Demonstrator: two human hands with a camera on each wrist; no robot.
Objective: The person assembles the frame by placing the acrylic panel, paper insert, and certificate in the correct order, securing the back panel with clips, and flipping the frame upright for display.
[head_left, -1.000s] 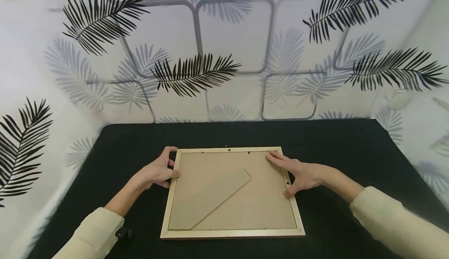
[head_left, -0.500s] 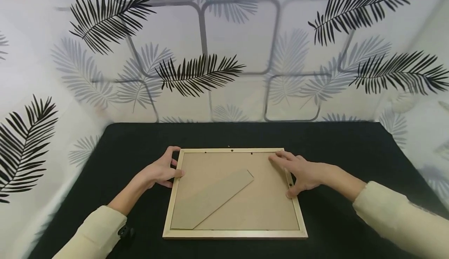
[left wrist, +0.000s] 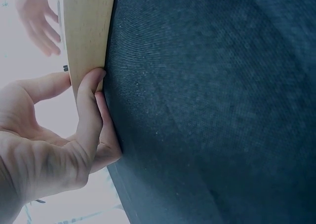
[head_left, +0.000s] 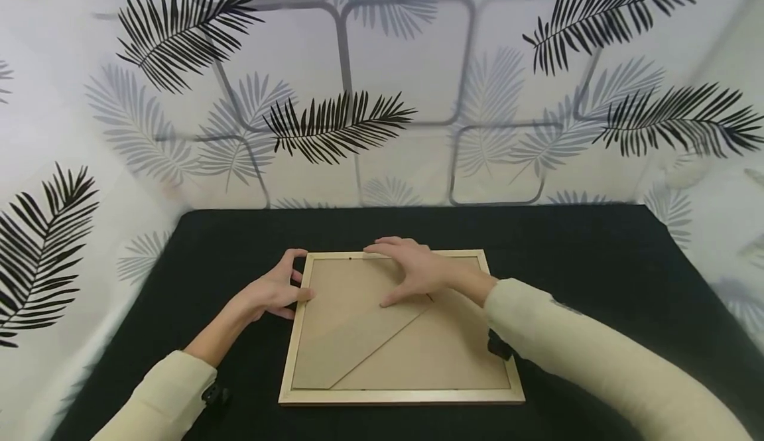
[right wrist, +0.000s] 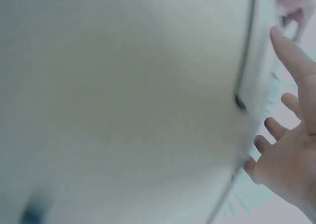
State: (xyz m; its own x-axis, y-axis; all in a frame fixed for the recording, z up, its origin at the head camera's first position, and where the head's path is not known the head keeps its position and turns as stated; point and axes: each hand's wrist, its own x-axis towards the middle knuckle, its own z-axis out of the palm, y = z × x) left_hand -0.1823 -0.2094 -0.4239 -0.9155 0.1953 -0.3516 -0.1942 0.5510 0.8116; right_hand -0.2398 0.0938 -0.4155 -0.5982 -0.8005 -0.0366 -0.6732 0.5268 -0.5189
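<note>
A picture frame [head_left: 400,397] with a light wooden rim lies back side up on the black cloth. Its tan backing board [head_left: 453,361] carries a flat slanted easel stand [head_left: 358,345]. My left hand [head_left: 274,292] grips the frame's left side near the far corner; in the left wrist view the thumb and fingers pinch the pale wooden edge [left wrist: 89,31]. Over the far half of the board is my right hand [head_left: 414,270], fingers spread, hiding part of the far rim and the stand's tip. The right wrist view shows this hand [right wrist: 291,140] with nothing held.
Black cloth [head_left: 239,235] covers the table around the frame. Behind and at both sides hangs a white curtain [head_left: 406,69] with dark and grey leaf prints. My right sleeve [head_left: 573,348] crosses the frame's right side.
My right hand has left the frame's right edge and moved left over the backing board towards the far rim's middle. My left hand keeps its grip, and the frame stays in place.
</note>
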